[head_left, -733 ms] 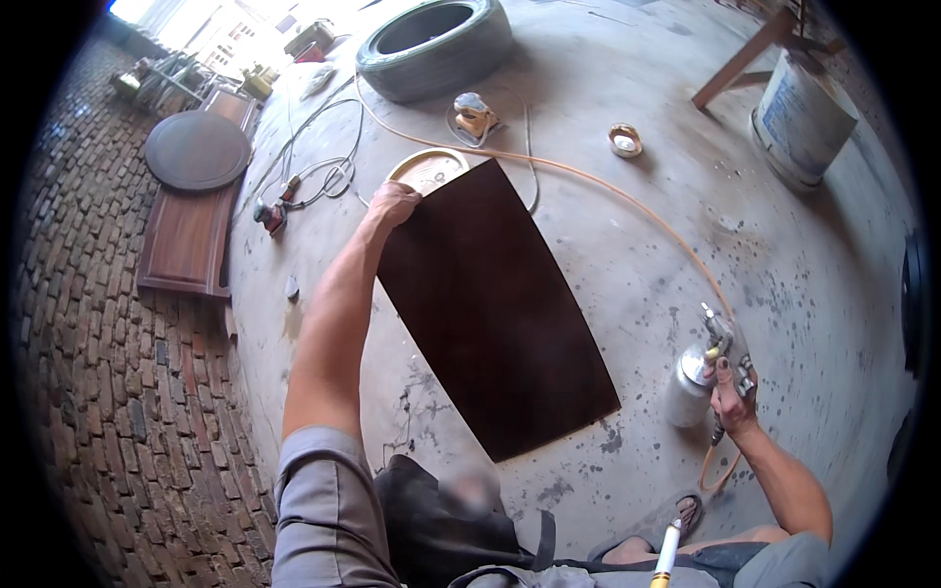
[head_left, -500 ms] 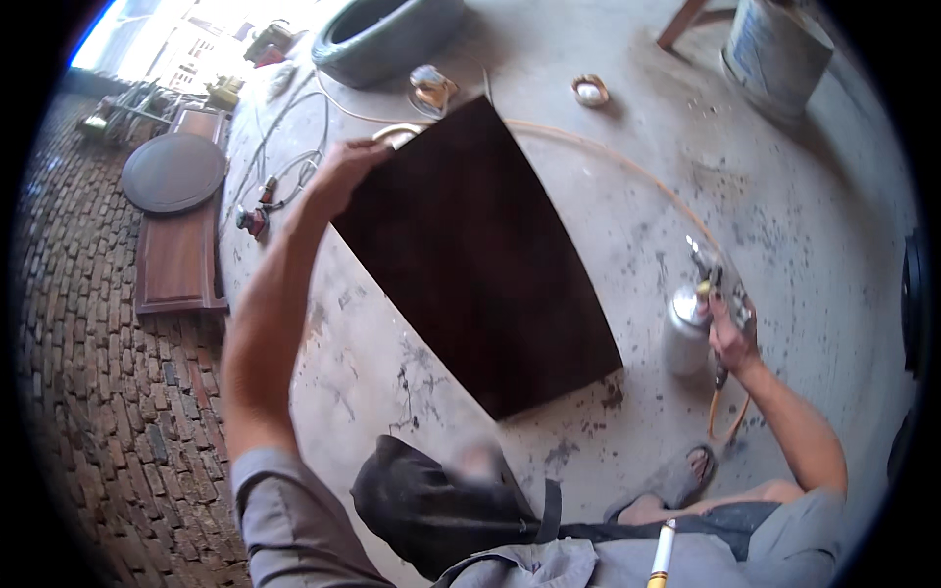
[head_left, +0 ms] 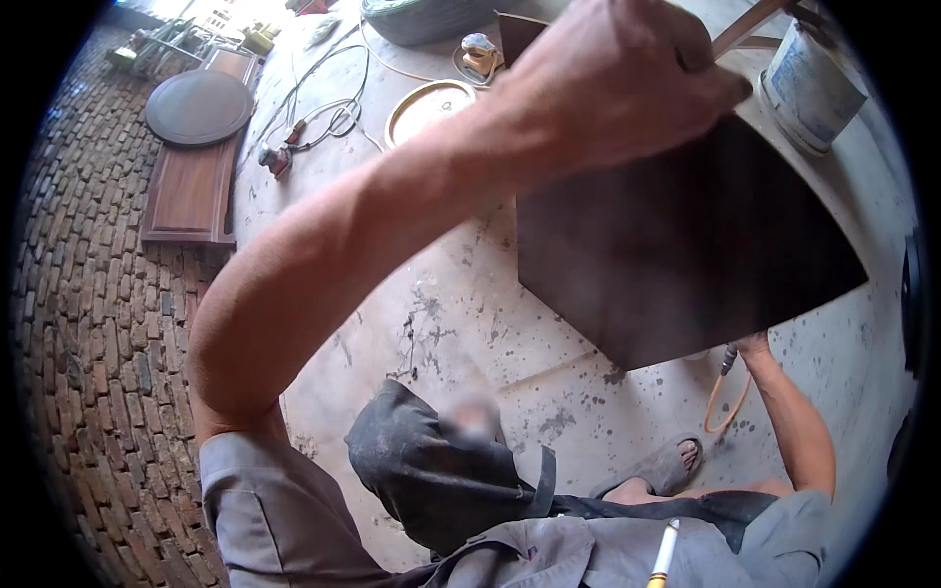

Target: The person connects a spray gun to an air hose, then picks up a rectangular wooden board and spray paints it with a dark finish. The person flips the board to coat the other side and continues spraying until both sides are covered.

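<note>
My left hand (head_left: 637,88) grips a dark brown board (head_left: 686,260) near its upper edge, its fingers closed with the knuckles toward me. The board is tilted up off the floor, hanging across the right half of the view. Under its lower right edge a little of my right hand (head_left: 753,343) shows; the rest is behind the board. Next to that hand an air hose (head_left: 718,416) ends in a dark fitting. The spray gun with its metal cup, seen in my right hand earlier, is hidden by the board.
A pale round lid (head_left: 431,106), a corded sander (head_left: 478,57) and coiled cables (head_left: 338,118) lie beyond my left arm. A tyre (head_left: 431,22) and a stained bucket (head_left: 812,88) stand farther back. At left, wooden panels (head_left: 191,201) lie by brick paving (head_left: 88,323).
My left hand has swung right and up with the board, turning it. The board now covers the spray gun and most of my right hand. The pale round lid has come into view.
</note>
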`<state>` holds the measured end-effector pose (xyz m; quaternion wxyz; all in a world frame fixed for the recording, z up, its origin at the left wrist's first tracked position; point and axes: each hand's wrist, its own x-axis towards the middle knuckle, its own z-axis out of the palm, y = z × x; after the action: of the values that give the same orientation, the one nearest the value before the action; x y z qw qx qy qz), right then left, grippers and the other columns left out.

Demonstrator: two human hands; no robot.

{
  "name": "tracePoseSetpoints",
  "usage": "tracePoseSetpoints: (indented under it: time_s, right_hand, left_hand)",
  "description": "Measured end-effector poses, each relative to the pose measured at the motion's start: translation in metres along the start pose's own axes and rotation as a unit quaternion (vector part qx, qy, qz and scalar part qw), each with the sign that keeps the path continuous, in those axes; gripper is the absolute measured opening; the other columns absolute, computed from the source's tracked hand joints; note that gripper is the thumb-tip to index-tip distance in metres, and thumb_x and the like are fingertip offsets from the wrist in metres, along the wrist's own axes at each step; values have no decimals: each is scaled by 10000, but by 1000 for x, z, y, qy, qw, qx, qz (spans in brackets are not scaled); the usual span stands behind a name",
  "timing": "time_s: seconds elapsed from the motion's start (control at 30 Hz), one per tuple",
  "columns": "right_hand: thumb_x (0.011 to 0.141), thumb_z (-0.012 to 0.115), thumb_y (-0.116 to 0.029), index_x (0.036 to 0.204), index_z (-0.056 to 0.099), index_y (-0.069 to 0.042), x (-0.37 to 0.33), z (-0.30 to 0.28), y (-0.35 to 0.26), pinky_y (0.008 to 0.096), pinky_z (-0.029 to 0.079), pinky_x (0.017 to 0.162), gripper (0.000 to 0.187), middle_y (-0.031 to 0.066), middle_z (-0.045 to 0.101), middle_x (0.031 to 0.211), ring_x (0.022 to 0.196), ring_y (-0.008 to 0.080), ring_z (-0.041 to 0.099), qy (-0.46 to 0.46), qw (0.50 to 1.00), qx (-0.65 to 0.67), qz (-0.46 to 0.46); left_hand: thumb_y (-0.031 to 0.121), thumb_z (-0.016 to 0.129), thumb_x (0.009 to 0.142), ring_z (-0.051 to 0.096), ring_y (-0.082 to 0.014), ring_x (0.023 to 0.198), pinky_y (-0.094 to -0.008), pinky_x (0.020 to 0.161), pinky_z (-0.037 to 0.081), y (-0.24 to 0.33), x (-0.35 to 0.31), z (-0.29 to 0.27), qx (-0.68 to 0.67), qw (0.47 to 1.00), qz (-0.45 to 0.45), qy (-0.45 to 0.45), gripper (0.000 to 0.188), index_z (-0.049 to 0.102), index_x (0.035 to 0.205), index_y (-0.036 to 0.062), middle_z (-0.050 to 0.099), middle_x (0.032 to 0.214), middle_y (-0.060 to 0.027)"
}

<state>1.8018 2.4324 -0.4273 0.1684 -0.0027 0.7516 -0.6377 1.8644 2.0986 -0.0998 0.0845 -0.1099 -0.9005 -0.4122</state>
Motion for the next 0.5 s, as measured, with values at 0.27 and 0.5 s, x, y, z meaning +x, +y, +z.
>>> tracePoseSetpoints:
  time_s: [0.27, 0.5]
  right_hand:
    - [1013, 604, -454, 1021, 676, -65, -2, 5, -8, 248, 315, 377, 395, 56, 657, 792, 469, 97, 481, -7, 1000, -13, -3]
    - [1017, 600, -448, 1057, 679, -55, 3, 11, 4, 241, 287, 369, 404, 43, 647, 791, 429, 74, 420, -33, 999, -18, -23]
  left_hand:
    - [64, 692, 635, 578, -307, 679, -420, 661, 473, -14, -37, 46, -18, 937, 325, 129, 215, 483, 586, 56, 537, 647, -115]
    - [103, 723, 690, 486, -362, 1136, -495, 1025, 387, -6, -74, 40, -5, 950, 304, 69, 307, 560, 943, 41, 545, 1034, -159]
